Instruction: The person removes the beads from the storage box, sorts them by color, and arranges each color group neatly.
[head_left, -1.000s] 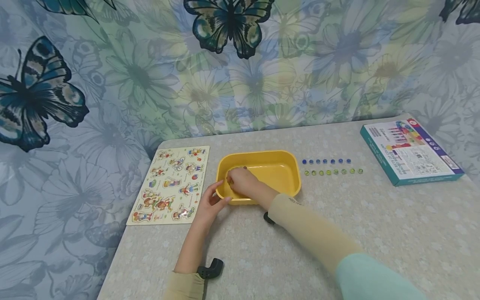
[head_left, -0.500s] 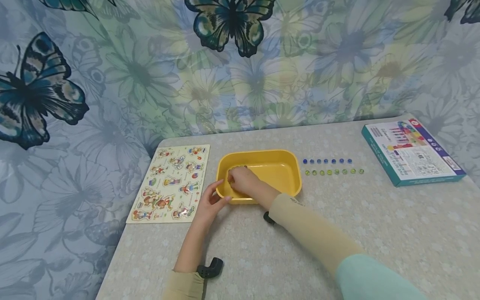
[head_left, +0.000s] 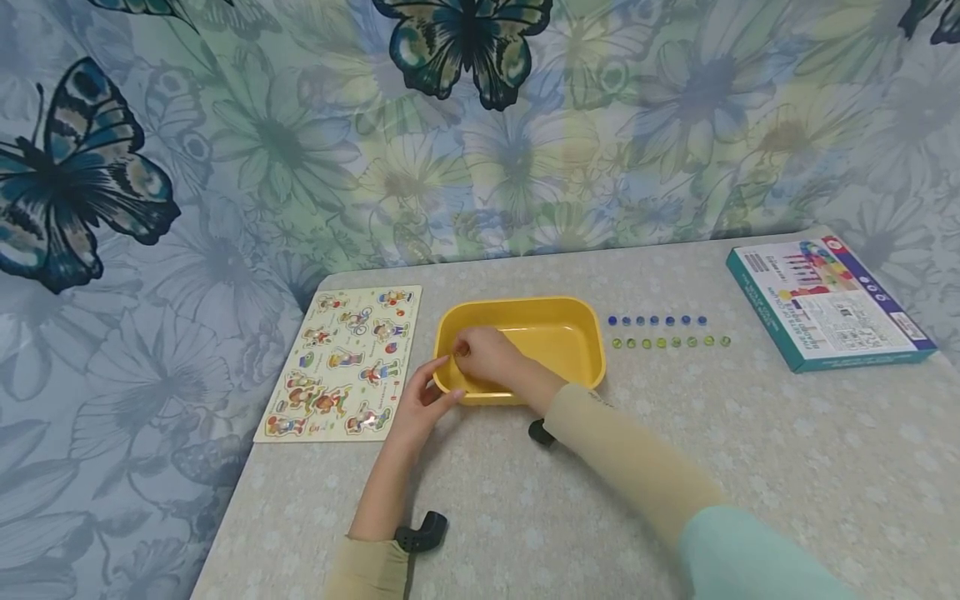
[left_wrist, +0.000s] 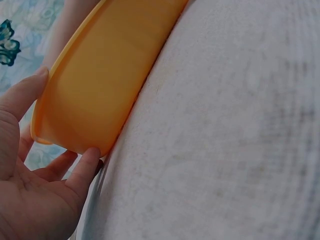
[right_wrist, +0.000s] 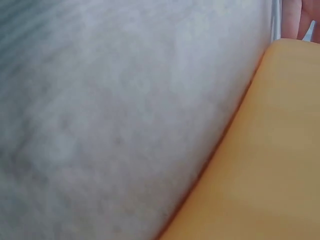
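Note:
A yellow tray (head_left: 558,312) with raised walls sits mid-table in the head view. My left hand (head_left: 420,404) holds its near left corner. In the left wrist view, the thumb is at the tray's rim, and the fingers (left_wrist: 85,167) touch its end wall low down. Inside the tray, at its left end, is my right hand (head_left: 487,357), fingers bent downward. Whatever lies under or between those fingers is hidden. The right wrist view shows the tray's outer wall (right_wrist: 265,150) and none of the right hand's fingers.
Left of the tray lies a cream board (head_left: 341,362) with picture pieces. To its right run a row of blue glass beads (head_left: 654,321) and a row of green glass beads (head_left: 661,342). A teal-edged box (head_left: 832,304) lies far right. Patterned fabric (head_left: 480,167) hangs behind.
The right hand's fingers have shifted slightly inside the tray's left end. My left hand stays at the corner. The head view has tilted a little; both bead rows look the same.

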